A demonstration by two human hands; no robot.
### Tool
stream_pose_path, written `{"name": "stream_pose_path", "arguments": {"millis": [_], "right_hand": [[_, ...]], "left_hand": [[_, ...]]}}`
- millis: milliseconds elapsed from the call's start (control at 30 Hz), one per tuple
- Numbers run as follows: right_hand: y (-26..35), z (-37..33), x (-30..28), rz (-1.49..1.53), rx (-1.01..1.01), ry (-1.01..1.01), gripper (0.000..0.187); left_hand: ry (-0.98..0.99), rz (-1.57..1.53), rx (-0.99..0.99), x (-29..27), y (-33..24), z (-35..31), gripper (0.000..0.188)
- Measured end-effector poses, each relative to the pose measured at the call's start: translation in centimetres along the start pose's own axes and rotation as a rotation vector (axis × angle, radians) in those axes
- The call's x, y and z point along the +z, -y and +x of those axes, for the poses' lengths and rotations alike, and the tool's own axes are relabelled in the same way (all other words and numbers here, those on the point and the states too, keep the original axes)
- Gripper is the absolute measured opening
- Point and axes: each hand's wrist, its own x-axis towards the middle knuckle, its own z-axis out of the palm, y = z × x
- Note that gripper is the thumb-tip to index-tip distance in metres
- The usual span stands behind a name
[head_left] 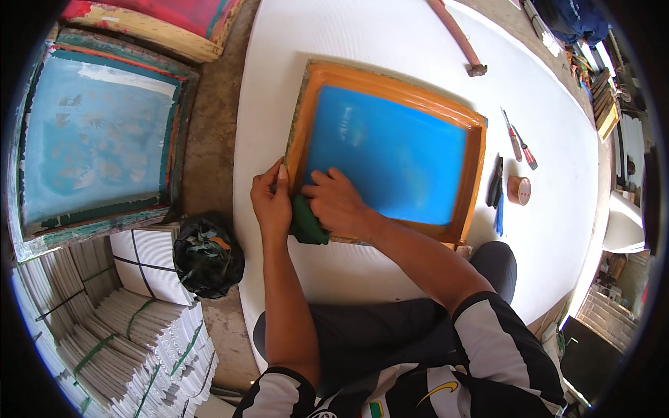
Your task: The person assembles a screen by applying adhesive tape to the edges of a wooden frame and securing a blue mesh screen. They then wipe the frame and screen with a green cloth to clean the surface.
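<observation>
A screen printing frame (390, 73) with a blue mesh (390, 153) lies on the white table in front of me, its border covered in brown tape. My left hand (272, 198) pinches the frame's left edge near the lower left corner, thumb on top. Across that same corner, my right hand (338, 202) is curled, knuckles over the mesh's edge. A dark green cloth (306, 223) is bunched under its fingers and hangs over the frame's near side. Its fingertips are partly hidden.
Right of the frame lie a tape roll (519, 190), pliers (496, 184) and two screwdrivers (526, 146). A hammer (460, 38) rests at the far side. To the left are another printing screen (97, 132), a black plastic bag (209, 254) and strapped stacks of white sheets (132, 341).
</observation>
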Motion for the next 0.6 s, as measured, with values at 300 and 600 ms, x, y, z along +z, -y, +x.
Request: {"name": "stream_pose_path", "arguments": {"millis": [300,600], "right_hand": [[-7.4,4.1,-1.3,-0.249,0.273,-0.08,0.007],[-7.9,5.5,-1.8,-0.244,0.392,-0.006,0.013]], "left_hand": [[0.026,0.011,-0.056,-0.2,-0.2,-0.1,0.033],[0.02,0.032,-0.09,-0.1,-1.4,-0.2,0.034]]}}
